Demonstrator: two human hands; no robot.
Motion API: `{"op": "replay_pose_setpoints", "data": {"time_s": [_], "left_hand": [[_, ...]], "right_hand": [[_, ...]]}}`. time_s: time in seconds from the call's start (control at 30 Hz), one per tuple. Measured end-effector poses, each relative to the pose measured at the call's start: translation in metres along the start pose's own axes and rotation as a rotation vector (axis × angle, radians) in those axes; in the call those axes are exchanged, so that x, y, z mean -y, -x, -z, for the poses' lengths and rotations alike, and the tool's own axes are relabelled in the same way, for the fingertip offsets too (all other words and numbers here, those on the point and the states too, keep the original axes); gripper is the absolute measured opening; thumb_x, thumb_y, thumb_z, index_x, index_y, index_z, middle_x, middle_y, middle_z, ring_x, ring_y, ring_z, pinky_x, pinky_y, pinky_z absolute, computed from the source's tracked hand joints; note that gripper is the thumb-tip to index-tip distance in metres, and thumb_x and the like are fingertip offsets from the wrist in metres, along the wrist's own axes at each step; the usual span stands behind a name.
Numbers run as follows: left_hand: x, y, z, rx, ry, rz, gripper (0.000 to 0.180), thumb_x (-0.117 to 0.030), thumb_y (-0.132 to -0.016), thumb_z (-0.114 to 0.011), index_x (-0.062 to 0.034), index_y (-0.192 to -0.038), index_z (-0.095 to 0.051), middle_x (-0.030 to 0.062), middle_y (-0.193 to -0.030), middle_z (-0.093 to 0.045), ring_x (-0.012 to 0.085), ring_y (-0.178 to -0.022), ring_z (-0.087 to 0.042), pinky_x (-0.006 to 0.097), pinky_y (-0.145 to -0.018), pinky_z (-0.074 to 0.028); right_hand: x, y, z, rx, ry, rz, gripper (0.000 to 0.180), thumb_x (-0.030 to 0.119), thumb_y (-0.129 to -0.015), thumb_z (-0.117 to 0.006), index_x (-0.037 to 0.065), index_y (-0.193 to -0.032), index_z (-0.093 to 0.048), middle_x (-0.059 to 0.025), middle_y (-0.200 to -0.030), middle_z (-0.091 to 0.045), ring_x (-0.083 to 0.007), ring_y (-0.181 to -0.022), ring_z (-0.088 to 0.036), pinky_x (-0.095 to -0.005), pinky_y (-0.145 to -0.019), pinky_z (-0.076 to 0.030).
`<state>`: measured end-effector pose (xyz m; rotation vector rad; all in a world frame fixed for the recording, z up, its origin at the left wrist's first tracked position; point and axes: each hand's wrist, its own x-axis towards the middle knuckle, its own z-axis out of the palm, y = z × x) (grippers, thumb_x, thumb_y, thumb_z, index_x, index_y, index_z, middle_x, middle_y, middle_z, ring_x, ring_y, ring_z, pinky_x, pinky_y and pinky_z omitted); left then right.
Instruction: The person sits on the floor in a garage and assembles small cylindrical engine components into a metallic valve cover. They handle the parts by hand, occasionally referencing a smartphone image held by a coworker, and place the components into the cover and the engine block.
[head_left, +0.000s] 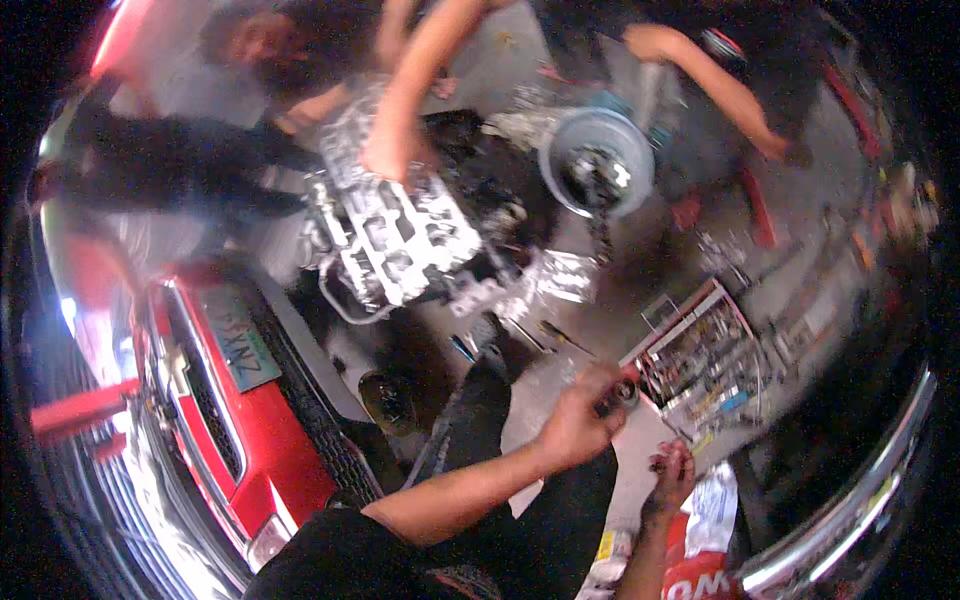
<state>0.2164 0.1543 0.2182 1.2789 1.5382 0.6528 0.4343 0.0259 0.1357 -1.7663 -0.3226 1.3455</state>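
Note:
My left hand (583, 420) is closed around a small dark metal cylinder (624, 391) with a hollow round end, perhaps a socket. To its right and nearer me, my right hand (674, 472) has its fingers curled in. A dark bit shows at those fingertips, too small and blurred to name. Just beyond both hands lies a red-edged tool tray (645, 398) full of sockets and other metal tools. Farther off to the left, a bright metal engine (415, 240) stands on the floor, with a co-worker's hand (392, 150) on top of it.
A grey bucket (548, 160) with dark metal parts stands beyond the engine's right side. Another co-worker's arm (715, 85) hangs near it. Red car front (290, 440) on the left, chrome bumper (840, 530) on the right. A red bag (697, 545) sits beside my right forearm.

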Motion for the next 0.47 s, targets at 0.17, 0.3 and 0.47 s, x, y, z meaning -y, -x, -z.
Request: {"op": "replay_pose_setpoints", "data": {"time_s": [0.17,0.3,0.47], "left_hand": [[0.047,0.025,0.088,0.045,-0.392,-0.144,0.054,-0.006,-0.072,-0.066,0.0009,-0.124,-0.053,0.0167,-0.121,-0.055,0.0355,-0.118,-0.048,0.042,-0.101,-0.043],[0.074,0.034,0.163,-0.043,-0.236,-0.092,0.064,-0.006,-0.072,-0.069,-0.0050,-0.132,-0.049,0.0186,-0.118,-0.057,0.0387,-0.114,-0.051,0.045,-0.097,-0.045],[0.107,0.045,0.238,-0.082,-0.095,-0.003,0.064,-0.014,-0.077,-0.071,-0.0097,-0.136,-0.046,0.0185,-0.121,-0.057,0.0372,-0.114,-0.052,0.044,-0.099,-0.043]], "right_hand": [[0.047,0.056,-0.197,0.359,0.211,0.268,0.047,0.021,-0.086,-0.072,-0.003,-0.123,-0.055,-0.0091,-0.104,-0.065,-0.0202,-0.092,-0.062,-0.0327,-0.089,-0.049],[0.055,0.077,-0.274,0.374,0.420,0.128,0.037,0.016,-0.084,-0.072,-0.005,-0.113,-0.063,-0.0085,-0.103,-0.066,-0.0189,-0.096,-0.060,-0.0328,-0.091,-0.047],[0.029,0.085,-0.334,0.420,0.344,-0.130,0.037,0.023,-0.085,-0.070,-0.005,-0.108,-0.066,-0.0090,-0.102,-0.067,-0.0172,-0.094,-0.060,-0.0294,-0.088,-0.047]]}}
